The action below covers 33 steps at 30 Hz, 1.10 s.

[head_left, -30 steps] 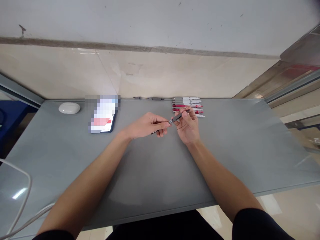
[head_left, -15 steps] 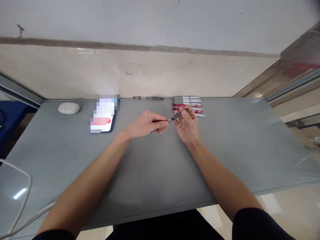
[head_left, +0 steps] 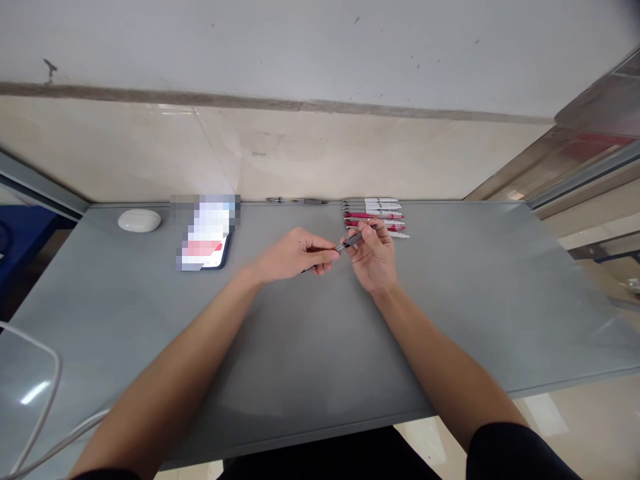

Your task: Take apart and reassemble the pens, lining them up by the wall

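Observation:
Above the middle of the grey table, both my hands grip one dark grey pen. My left hand is closed round its left part, and a dark tip pokes out below those fingers. My right hand pinches its grey right part between thumb and fingers. A shiny section shows between the two hands. Just behind my right hand lies a row of several pens, white with grey and red with white, partly covered by my fingers. Another grey and clear pen lies along the back edge.
A smartphone with a lit, blurred screen lies left of my hands. Left of it is a white rounded mouse. White cables cross the near left corner. A tiled wall borders the table's back.
The camera view has tilted slightly, so everything sits a little lower. Both hands keep hold of the pen in nearly the same pose.

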Tool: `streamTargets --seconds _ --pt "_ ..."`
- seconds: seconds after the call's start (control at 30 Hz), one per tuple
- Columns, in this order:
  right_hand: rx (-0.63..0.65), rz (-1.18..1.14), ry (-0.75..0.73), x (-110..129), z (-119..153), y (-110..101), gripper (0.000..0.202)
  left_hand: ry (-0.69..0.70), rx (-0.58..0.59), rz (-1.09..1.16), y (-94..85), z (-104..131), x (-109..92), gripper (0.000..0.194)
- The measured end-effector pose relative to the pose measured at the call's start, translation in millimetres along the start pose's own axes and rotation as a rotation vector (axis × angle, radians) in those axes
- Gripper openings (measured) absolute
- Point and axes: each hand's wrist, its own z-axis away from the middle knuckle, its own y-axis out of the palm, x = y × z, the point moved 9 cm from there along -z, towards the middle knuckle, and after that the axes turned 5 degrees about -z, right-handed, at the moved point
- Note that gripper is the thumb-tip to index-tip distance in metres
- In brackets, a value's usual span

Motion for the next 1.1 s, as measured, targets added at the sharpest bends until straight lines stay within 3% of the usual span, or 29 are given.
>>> streamTargets --seconds 0.2,0.53,1.0,1.1 --pt "-0.094 0.045 -0.031 1 -2 -8 0.024 -0.017 -0.169 -0.174 -11.1 -2 4 0.029" --pt "-0.05 -0.008 -0.003 2 0 -4 0.02 -0.047 0.067 0.047 6.2 1 3 0.036" --pt "0.011 -0.047 0.024 -1 -2 -2 0.021 -0.032 0.083 0.063 7.8 2 -1 0.038" --pt "-0.061 -0.022 -0.008 0 -3 -8 0.024 0.01 -0.012 -0.053 2.1 -1 -2 0.036"
